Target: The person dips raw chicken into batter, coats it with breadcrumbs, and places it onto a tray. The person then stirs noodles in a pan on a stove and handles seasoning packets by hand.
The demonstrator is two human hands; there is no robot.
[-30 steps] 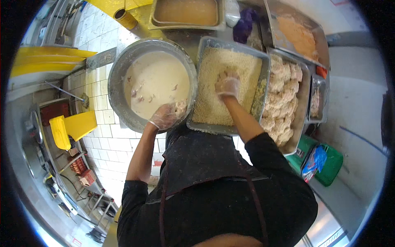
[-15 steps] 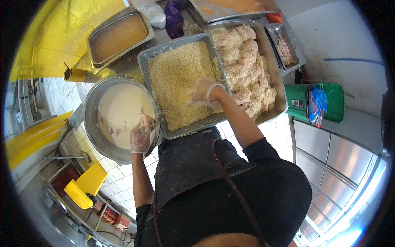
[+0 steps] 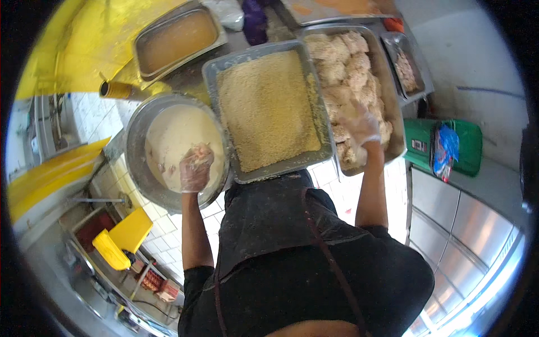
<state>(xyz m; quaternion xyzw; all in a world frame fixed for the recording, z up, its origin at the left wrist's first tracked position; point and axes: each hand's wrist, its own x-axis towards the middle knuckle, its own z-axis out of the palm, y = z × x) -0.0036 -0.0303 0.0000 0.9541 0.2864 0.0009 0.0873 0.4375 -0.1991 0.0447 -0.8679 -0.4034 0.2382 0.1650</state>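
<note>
My left hand (image 3: pixel 194 175), in a clear glove, is closed around a wet piece of raw meat (image 3: pixel 200 153). It is above a round grey tub (image 3: pixel 135 149) of pale, milky batter (image 3: pixel 179 126), where other pieces show at the surface. My right hand (image 3: pixel 364 126), also gloved, is over the near part of a metal tray (image 3: pixel 397 149) piled with crumb-coated meat pieces (image 3: pixel 337 62). Motion smears its fingers, so whether they grip a piece is not clear. Between the hands lies a grey rectangular tray (image 3: pixel 211 84) of yellowish breadcrumbs (image 3: pixel 266 106).
A metal pan of orange-brown contents (image 3: pixel 177 42) stands at the far left, near a yellow cylinder (image 3: pixel 115 90). A small tray (image 3: pixel 412 84) with meat bits sits at the far right. Beyond the right edge is a green bin (image 3: pixel 469 147) with a blue bag.
My right hand has left the breadcrumbs and moved right, over the coated pieces. My left hand still holds the raw meat above the batter. The whole view has shifted slightly.
</note>
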